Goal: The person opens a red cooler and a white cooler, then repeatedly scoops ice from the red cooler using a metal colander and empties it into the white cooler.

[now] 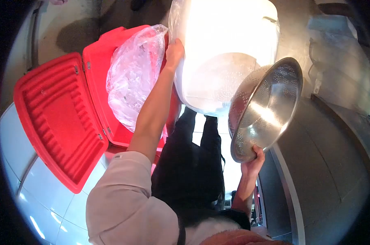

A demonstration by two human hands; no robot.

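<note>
Pinching the near rim of the colander (274,107), tilted beside the bin (227,38), with my right fingers (259,152). My left fingers (177,43) touch the bin; can't tell their grip. Colander: likely light, stiff, slick; hold by rim.

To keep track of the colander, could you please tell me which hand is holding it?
The right hand, gripping the colander near its rim; the left hand is at the side of the white container.

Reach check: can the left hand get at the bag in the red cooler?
Probably yes: the lid is open and the bag lies close beside the left hand. That hand is against the white bin, so it may have to come off first.
</note>
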